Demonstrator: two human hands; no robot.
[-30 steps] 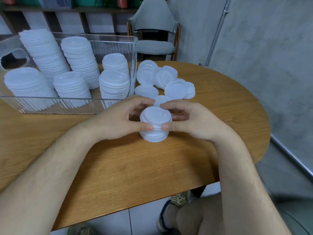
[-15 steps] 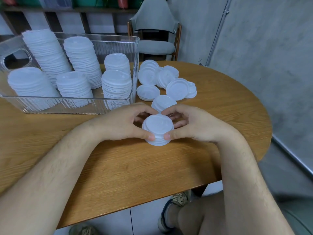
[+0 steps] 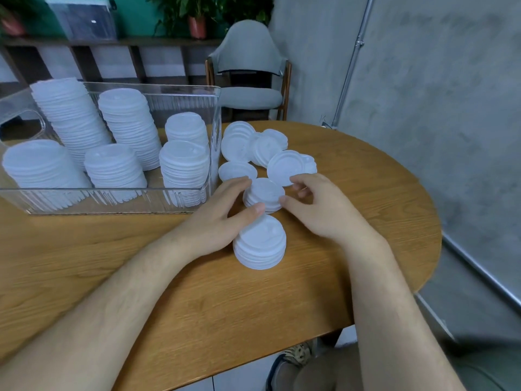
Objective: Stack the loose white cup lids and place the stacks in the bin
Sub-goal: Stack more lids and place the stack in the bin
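Note:
A short stack of white lids [image 3: 260, 244] stands free on the wooden table [image 3: 197, 300] just in front of my hands. Beyond it is a smaller stack of lids [image 3: 264, 193]. My left hand [image 3: 222, 218] cups its left side, thumb in front and fingers behind. My right hand [image 3: 318, 207] presses its right edge with the thumb, fingers curled behind. Loose lids [image 3: 287, 167] lie scattered farther back. The clear bin [image 3: 112, 200] at the left holds several tall lid stacks [image 3: 129, 122].
A grey chair [image 3: 248, 80] stands behind the table. A concrete wall with a metal pipe [image 3: 352, 60] is to the right. The table's rounded edge curves close on the right, and my knees and a shoe show below it.
Both hands have let go of the stack they were squeezing, which now stands alone on the table, and have moved forward onto the smaller stack behind it.

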